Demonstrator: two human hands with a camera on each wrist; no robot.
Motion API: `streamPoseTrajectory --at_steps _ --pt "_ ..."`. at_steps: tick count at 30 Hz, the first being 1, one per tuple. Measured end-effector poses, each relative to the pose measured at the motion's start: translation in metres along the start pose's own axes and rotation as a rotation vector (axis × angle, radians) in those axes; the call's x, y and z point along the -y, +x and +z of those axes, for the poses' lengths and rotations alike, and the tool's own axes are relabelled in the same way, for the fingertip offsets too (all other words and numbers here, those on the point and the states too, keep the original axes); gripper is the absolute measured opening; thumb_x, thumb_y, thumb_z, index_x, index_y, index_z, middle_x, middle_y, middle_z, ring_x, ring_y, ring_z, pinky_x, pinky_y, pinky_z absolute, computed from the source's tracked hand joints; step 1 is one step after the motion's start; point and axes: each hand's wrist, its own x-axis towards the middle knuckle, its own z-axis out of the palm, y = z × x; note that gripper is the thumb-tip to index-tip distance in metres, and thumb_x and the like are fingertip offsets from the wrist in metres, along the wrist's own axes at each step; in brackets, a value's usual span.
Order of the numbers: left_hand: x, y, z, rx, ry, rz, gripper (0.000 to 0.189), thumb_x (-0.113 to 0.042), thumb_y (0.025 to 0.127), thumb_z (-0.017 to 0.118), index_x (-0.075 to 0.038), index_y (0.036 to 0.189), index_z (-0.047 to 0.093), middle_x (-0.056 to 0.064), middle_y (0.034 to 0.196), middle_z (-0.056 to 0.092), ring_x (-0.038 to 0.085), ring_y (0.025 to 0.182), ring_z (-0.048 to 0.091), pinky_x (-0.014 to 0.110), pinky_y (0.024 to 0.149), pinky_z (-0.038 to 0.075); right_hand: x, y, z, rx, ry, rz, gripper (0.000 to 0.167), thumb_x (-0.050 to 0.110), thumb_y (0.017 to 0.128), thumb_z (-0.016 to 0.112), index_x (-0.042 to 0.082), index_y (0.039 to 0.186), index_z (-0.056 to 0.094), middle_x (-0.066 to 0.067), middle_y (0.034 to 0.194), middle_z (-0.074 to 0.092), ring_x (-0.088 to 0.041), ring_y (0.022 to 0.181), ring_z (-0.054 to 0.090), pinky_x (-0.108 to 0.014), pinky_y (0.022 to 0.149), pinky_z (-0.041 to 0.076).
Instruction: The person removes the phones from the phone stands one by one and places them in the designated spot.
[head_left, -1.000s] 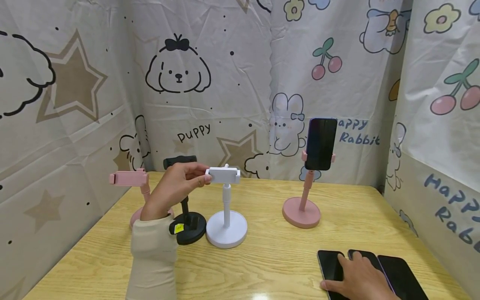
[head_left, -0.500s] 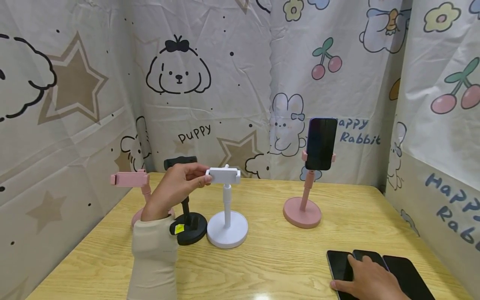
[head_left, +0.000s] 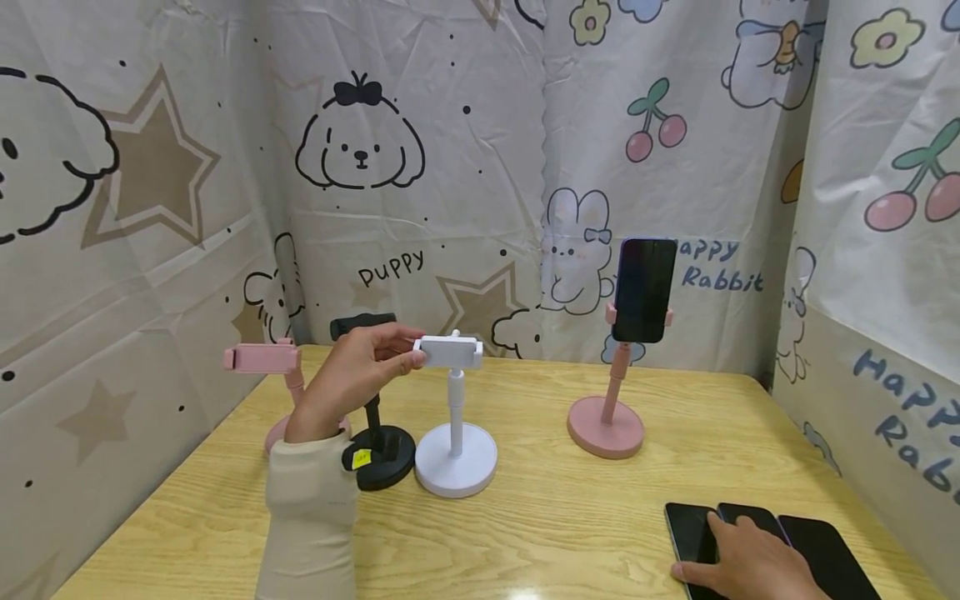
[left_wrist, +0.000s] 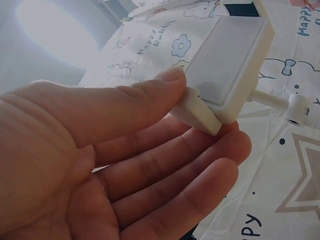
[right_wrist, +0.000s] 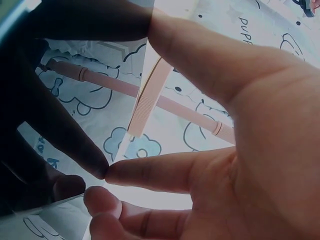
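Note:
My left hand (head_left: 352, 367) pinches one end of the clamp (head_left: 450, 352) on a white phone stand (head_left: 456, 462). In the left wrist view, the thumb lies on that clamp's end piece (left_wrist: 197, 111) and the fingers stretch out behind and below it. My right hand (head_left: 757, 567) rests on phones lying flat at the table's front right. Its thumb is at the left edge of the left phone (head_left: 684, 533), and its fingertips touch the dark screens. A middle phone (head_left: 767, 522) is partly hidden under the hand. The right phone (head_left: 828, 558) lies beside it.
A black stand (head_left: 390, 471) touches or nearly meets the white base, and a pink stand (head_left: 258, 359) is behind my left wrist. Another pink stand (head_left: 606, 429) holds an upright phone (head_left: 643, 292). Patterned cloth (head_left: 480, 167) walls the wooden table (head_left: 540, 533).
My right hand and the flat phones under it have slid to the right across the table. The left hand keeps its pinch on the white clamp.

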Motion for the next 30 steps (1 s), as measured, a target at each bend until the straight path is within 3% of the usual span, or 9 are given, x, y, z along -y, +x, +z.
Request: streamPoseTrajectory --at_steps 13,21,26,30 --pt "-0.005 -0.003 0.001 -0.027 0.048 0.010 0.039 -0.025 0.091 0.069 -0.015 0.127 0.061 0.005 0.110 0.067 0.023 0.102 0.064 0.043 0.084 0.053 0.001 0.001 0.001 0.021 0.011 0.013 0.115 0.084 0.058 0.062 -0.009 0.126 0.054 -0.033 0.107 0.056 -0.045 0.092 0.057 -0.064 0.080 0.046" --pt "-0.009 -0.003 0.003 -0.055 0.060 0.024 0.037 -0.032 0.093 0.066 -0.015 0.125 0.062 0.005 0.116 0.067 0.025 0.106 0.063 0.046 0.086 0.052 0.002 -0.002 0.001 -0.001 0.020 -0.005 0.112 0.082 0.059 0.064 -0.009 0.123 0.056 -0.031 0.105 0.057 -0.043 0.091 0.059 -0.063 0.079 0.047" --pt "-0.013 -0.004 0.005 -0.103 0.048 0.029 0.035 -0.036 0.096 0.060 -0.016 0.124 0.063 0.003 0.119 0.066 0.024 0.110 0.062 0.048 0.091 0.049 0.007 -0.003 -0.005 -0.026 0.041 -0.011 0.111 0.083 0.060 0.063 -0.009 0.121 0.057 -0.028 0.102 0.059 -0.040 0.089 0.059 -0.064 0.079 0.046" --pt "-0.019 -0.006 0.008 -0.184 0.059 0.072 0.035 -0.038 0.097 0.058 -0.014 0.121 0.065 0.003 0.119 0.066 0.024 0.113 0.060 0.050 0.096 0.045 0.015 -0.005 -0.018 -0.055 0.067 -0.028 0.110 0.083 0.063 0.061 -0.009 0.122 0.056 -0.031 0.105 0.058 -0.043 0.092 0.058 -0.065 0.079 0.045"
